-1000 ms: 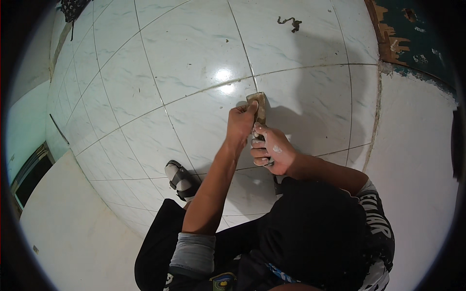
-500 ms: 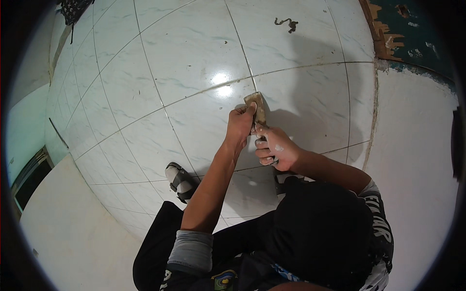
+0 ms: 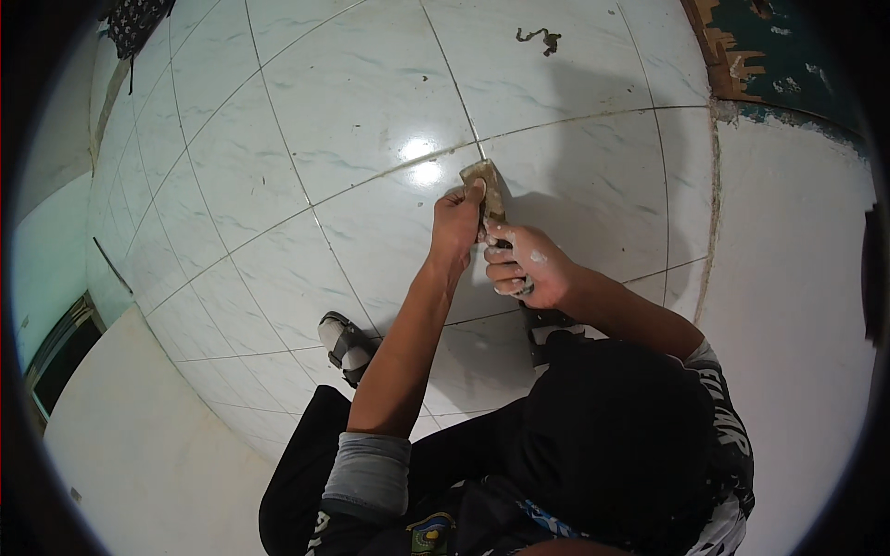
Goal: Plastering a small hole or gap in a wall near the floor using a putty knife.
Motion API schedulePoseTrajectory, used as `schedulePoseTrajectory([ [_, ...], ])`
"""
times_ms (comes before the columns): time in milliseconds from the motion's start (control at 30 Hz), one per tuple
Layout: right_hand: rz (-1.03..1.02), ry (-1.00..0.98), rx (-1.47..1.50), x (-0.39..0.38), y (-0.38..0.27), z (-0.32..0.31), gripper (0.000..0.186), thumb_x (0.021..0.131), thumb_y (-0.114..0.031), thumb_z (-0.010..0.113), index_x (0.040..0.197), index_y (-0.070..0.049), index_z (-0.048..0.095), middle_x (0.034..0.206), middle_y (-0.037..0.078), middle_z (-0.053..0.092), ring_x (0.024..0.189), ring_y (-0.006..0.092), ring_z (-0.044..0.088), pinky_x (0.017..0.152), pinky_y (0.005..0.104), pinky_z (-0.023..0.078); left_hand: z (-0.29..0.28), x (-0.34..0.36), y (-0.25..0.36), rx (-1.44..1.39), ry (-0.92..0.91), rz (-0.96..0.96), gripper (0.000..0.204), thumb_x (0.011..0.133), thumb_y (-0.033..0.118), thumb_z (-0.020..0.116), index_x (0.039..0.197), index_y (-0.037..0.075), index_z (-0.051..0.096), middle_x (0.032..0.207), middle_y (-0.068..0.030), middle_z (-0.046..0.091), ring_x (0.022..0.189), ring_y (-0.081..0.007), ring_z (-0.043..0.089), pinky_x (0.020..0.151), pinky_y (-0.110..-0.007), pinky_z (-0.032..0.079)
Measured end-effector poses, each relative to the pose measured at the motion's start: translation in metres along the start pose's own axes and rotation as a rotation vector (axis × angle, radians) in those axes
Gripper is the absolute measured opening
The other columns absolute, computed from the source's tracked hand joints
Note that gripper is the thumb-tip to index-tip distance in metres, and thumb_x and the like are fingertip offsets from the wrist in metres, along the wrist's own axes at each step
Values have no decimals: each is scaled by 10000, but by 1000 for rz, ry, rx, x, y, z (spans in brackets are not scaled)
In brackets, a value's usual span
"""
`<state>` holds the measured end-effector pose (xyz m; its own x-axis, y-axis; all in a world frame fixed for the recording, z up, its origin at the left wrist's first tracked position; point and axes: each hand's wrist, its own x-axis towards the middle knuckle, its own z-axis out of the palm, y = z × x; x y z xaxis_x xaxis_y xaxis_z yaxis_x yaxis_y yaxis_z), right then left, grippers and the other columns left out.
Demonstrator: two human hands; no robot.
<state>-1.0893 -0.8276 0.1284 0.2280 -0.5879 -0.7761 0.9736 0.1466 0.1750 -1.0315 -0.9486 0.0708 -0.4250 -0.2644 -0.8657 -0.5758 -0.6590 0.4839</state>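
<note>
A scraper with a flat, dirty tan blade [image 3: 482, 170] is held low over the white tiled floor, its wide end just short of a tile-joint crossing. My right hand [image 3: 538, 267], smeared with white, is closed round its handle, most of which the fingers hide. From the left side, my left hand [image 3: 455, 224] pinches the blade, thumb on its upper face and fingers beneath. Whether the blade's edge touches the tiles I cannot tell.
Dark, twisted debris [image 3: 549, 41] lies on the tiles beyond my hands. White walls stand at both sides, and a chipped green panel [image 3: 788, 56] is at the far right. My sandalled foot [image 3: 348, 345] rests left of my forearm. A dark patterned cloth [image 3: 136, 26] is at the far left.
Both hands and the scraper have moved slightly forward, bringing the blade's end nearer the tile-joint crossing. The grip is the same. The whole view has shifted a little.
</note>
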Motion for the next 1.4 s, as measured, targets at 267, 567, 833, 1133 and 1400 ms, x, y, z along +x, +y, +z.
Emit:
schedulePoseTrajectory([
  [267, -81, 17, 19, 5, -4, 7, 232, 984, -299, 476, 822, -151, 401, 620, -71, 309, 449, 48, 258, 396, 214, 213, 5, 13, 5, 33, -8, 135, 267, 941, 289, 582, 809, 61, 628, 680, -19, 608, 528, -111, 539, 467, -270, 426],
  [567, -113, 45, 100, -12, -3, -10, 241, 994, -296, 449, 811, -157, 376, 613, -60, 306, 431, 56, 255, 388, 228, 211, 33, 10, -12, 52, -11, 87, 270, 926, 293, 604, 776, 71, 628, 665, -2, 589, 526, -89, 501, 470, -272, 408],
  [833, -147, 8, 79, -14, -6, -7, 256, 1001, -288, 437, 795, -150, 374, 613, -66, 313, 432, 46, 255, 375, 216, 206, 34, 5, -2, 74, 15, 139, 275, 929, 292, 598, 770, 67, 610, 656, -12, 577, 527, -109, 512, 486, -288, 431],
  [1133, -138, 94, 29, -11, -14, 1, 227, 1000, -265, 429, 815, -142, 385, 629, -63, 316, 440, 46, 256, 383, 220, 200, 33, 14, 6, 4, -32, 17, 271, 945, 276, 576, 793, 56, 616, 670, -18, 589, 528, -110, 513, 465, -281, 416],
  [1400, -149, 207, -69, -18, -9, 2, 198, 977, -237, 436, 810, -145, 383, 630, -62, 290, 454, 58, 249, 410, 228, 206, 35, 14, 1, 4, -68, 7, 281, 951, 266, 573, 799, 34, 620, 665, -23, 585, 522, -110, 502, 482, -285, 423],
])
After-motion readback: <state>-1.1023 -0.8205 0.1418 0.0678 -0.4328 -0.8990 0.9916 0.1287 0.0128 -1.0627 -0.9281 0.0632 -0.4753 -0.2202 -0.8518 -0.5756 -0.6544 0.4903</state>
